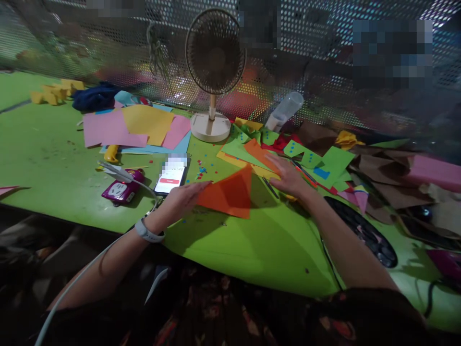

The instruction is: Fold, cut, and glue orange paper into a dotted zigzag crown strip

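An orange sheet of paper [230,194] stands partly lifted off the green table [252,250], folded into a triangle shape. My left hand [185,198] lies flat at its left edge, fingers stretched out and touching the paper. My right hand [288,175] rests just right of it, fingers spread over more orange and yellow paper [257,154]. A pen [270,187] lies close to my right hand.
A phone [172,174] and a purple charger with a white cable [120,190] lie to the left. A small desk fan [215,72] stands at the back. Pink and yellow sheets [133,126] lie back left, with green, brown and pink scraps at right. A dark paint palette [363,230] sits at right.
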Tool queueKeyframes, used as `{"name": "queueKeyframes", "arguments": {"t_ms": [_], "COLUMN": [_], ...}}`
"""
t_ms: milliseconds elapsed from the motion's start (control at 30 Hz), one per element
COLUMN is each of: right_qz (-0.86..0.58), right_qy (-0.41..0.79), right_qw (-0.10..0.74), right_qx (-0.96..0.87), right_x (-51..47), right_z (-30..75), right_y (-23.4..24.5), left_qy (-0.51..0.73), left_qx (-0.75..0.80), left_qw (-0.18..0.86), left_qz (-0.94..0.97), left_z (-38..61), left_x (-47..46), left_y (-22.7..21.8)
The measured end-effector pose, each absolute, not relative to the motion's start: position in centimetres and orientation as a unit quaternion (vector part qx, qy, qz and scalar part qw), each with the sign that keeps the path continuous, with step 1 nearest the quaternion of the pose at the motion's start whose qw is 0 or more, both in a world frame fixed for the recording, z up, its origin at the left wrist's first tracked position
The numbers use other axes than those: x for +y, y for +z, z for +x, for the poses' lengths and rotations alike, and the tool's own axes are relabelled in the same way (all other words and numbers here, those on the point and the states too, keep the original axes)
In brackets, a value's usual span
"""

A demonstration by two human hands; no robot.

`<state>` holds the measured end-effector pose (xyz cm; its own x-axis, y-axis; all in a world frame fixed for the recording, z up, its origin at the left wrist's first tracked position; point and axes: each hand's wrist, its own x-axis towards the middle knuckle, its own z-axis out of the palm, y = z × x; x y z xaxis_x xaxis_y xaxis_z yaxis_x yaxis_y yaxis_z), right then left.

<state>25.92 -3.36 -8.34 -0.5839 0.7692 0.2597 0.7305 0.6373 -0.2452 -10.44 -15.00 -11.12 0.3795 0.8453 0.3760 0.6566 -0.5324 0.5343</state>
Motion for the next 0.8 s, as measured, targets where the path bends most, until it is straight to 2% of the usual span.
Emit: {"name": "queueKeyframes", "arguments": {"t_ms": [133,233,400,600,800], "right_qz": [-0.393,-0.411,-0.387,-0.366,-0.354], "right_qy": [0.08,0.101,0.088,0.026,0.034], "right_qw": [0.215,0.254,0.297,0.336,0.377], "right_qx": [-0.89,-0.87,-0.869,-0.867,-0.855], "right_x": [-6.9,-8.6,-10.4,-11.7,-12.4], "right_z": [24.4,24.3,25.4,26.3,26.8], "right_y": [-8.8,-8.7,-8.1,-7.9,-8.5], "left_qy": [0.448,0.496,0.52,0.518,0.516], "left_qx": [0.48,0.486,0.493,0.48,0.453], "left_qw": [0.174,0.19,0.235,0.347,0.438], "left_qz": [0.734,0.694,0.657,0.617,0.581], "left_z": [-10.5,-10.4,-10.2,-9.5,-8.9], "left_x": [-14.8,-14.3,-13.2,-12.4,-12.3], "left_y": [-9.8,-8.9,-8.8,-9.9,-9.0]}}
